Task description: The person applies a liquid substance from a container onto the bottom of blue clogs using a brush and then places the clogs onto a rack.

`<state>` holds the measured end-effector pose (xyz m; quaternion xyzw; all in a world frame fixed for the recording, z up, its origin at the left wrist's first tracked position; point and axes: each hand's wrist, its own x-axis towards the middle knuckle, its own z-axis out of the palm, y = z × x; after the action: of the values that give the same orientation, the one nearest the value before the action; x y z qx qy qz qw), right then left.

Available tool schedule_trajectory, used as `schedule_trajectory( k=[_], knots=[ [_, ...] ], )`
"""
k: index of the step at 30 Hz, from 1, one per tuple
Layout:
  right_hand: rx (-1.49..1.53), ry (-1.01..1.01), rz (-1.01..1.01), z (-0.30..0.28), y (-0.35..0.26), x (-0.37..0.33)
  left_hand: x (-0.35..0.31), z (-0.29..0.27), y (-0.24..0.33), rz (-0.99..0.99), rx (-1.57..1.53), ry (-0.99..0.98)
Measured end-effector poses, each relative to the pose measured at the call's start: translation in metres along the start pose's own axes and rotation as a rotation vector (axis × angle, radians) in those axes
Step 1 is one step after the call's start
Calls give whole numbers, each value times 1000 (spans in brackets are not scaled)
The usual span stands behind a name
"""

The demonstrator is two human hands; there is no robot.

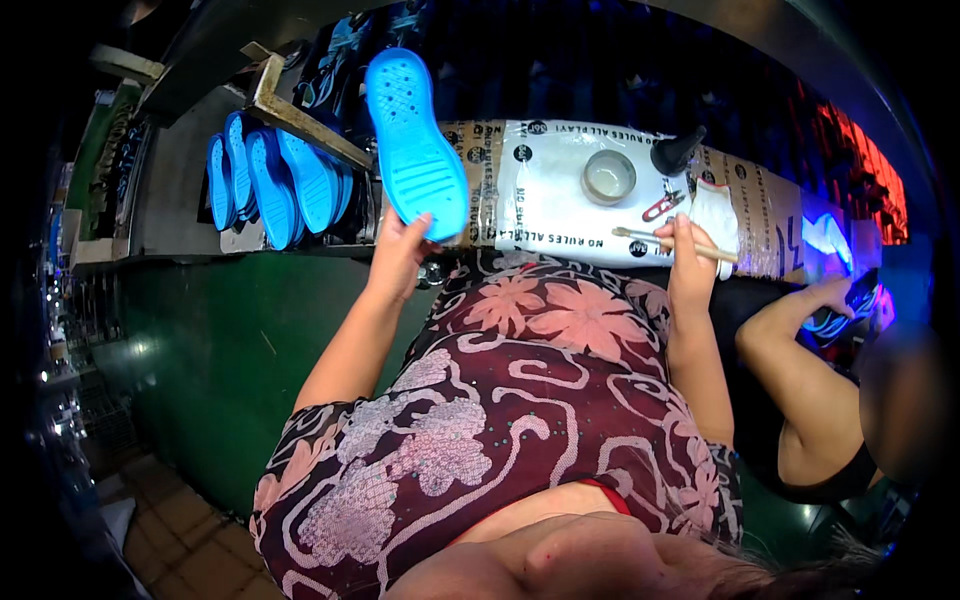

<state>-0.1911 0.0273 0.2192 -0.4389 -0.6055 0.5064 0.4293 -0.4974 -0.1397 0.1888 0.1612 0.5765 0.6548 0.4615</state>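
Observation:
My left hand [403,247] grips a bright blue shoe sole [412,150] by its heel end, the toe end pointing away from me and its holed face turned up. In my right hand [688,262] is a brush [706,250] with a pale wooden handle, its bristles pointing left above the white printed sheet [545,215]. Just beyond the brush a small round bowl [609,178] holds a pale liquid. A pair of red-handled thread snips [663,207] lies between the bowl and my right hand.
Several blue soles [272,185] stand grouped at the left, beside a metal bracket [300,120]. A dark cone-shaped object [678,152] and a white cloth [714,215] are right of the bowl. Another person's arm [810,370] reaches in at the right under blue light.

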Motion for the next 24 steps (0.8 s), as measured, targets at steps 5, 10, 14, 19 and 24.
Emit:
schedule_trajectory(
  k=[5, 10, 14, 19, 24],
  knots=[
    [72, -107, -141, 21, -29, 11, 7, 29, -9, 199, 330, -172],
    [-199, -206, -409, 33, -57, 0, 5, 79, 4, 348, 446, -167],
    [-274, -254, -561, 37, -46, -5, 8, 94, 5, 514, 427, -222],
    [-351, -262, -644, 42, -40, -4, 1, 104, 9, 506, 360, -236],
    [-398, -278, -680, 42, -35, -3, 1, 102, 8, 549, 358, -243]
  ],
)
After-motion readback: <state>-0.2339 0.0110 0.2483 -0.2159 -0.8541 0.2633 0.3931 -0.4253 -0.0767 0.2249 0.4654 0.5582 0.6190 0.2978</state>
